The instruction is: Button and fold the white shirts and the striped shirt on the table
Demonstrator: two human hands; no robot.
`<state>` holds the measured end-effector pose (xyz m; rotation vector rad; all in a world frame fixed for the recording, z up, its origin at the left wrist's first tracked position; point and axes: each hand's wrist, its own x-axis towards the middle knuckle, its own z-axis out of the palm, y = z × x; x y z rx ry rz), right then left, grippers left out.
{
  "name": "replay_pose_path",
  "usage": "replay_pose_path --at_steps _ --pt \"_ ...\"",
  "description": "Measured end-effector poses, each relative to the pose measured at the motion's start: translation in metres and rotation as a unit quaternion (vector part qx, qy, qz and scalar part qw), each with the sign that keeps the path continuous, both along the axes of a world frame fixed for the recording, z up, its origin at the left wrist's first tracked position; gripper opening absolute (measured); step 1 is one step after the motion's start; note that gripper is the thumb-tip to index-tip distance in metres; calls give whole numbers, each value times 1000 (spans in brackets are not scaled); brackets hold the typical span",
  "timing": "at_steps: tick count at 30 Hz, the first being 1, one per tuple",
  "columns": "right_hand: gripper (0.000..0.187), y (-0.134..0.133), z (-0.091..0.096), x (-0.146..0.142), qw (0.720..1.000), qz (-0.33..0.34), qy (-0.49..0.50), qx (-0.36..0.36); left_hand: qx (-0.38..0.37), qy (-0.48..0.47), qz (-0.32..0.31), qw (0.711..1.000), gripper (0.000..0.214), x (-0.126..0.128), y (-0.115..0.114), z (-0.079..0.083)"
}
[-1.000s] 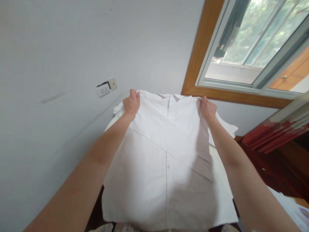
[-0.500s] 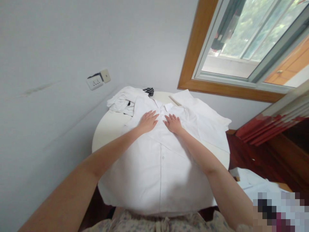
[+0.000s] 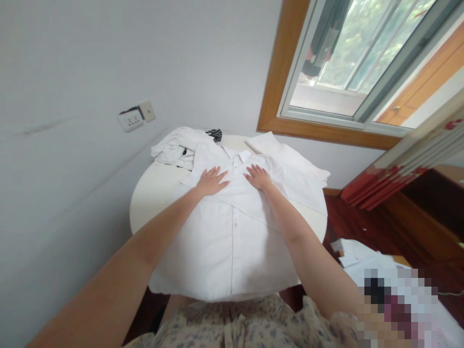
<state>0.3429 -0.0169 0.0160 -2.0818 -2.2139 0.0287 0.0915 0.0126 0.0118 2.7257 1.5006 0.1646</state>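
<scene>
A white button-up shirt [image 3: 213, 241] lies spread front side up, its collar at the far side and its hem hanging over the near edge of a round white table [image 3: 145, 198]. My left hand [image 3: 212, 181] rests flat on the chest of the shirt, left of the button line, fingers spread. On the other side of the buttons, my right hand [image 3: 258, 177] also lies flat with fingers apart. Neither hand grips the cloth. A diagonal crease crosses the shirt below the hands.
Crumpled white cloth [image 3: 174, 147] lies at the table's far left, beside a black-and-white striped cloth [image 3: 215, 135]. A wall socket [image 3: 130, 120] is at the left; a wood-framed window [image 3: 268, 96] and red-white curtain [image 3: 369, 186] are at the right. More white fabric [image 3: 357, 253] lies lower right.
My hands have slid apart across the shirt, the left one outward from the button line. The whole view has shifted, so the table appears further left.
</scene>
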Motion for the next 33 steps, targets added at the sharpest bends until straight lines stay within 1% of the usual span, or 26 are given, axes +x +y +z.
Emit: replay_pose_path --at_steps 3,5,7,9,11,14,15,17,19,21,23,25,30,33 --pt "54 -3 0 16 999 39 -19 28 -2 0 -4 1000 67 -2 -3 0" --pt "50 -6 3 25 997 56 -37 43 -2 -1 -7 1000 67 -3 -4 0" --pt "48 -10 10 34 994 69 -61 62 -2 -3 -10 1000 68 -3 -5 0" --pt "46 -16 21 47 990 70 -87 86 -3 -6 -10 1000 68 -4 -5 1" --pt "47 -24 34 67 988 35 -108 104 -5 -8 -8 1000 68 -3 -6 2" --pt "47 -37 53 108 983 -67 -126 114 -4 -9 -6 1000 67 -3 -7 2" --pt "46 -41 58 122 981 -89 -131 115 -2 -10 -6 1000 67 -3 -7 2" --pt "45 -48 65 149 980 -117 -133 94 0 -12 -5 1000 66 -3 -7 2" --pt "41 -53 69 170 982 -134 -125 40 2 -14 -4 1000 66 -3 -6 1" --pt "42 -57 71 185 982 -148 -118 -24 2 -17 -4 1000 66 -4 -5 0" --pt "48 -62 74 195 978 -160 -118 -67 3 -20 -5 1000 66 -4 -5 0" --pt "53 -69 79 204 978 -161 -103 -88 5 -20 -7 1000 67 -5 -5 0" --pt "58 -99 94 224 982 -146 -9 -117 3 -20 -6 1000 67 -4 -6 2" --pt "58 -121 95 239 980 -156 13 -122 1 -20 -3 1000 66 -3 -6 2"
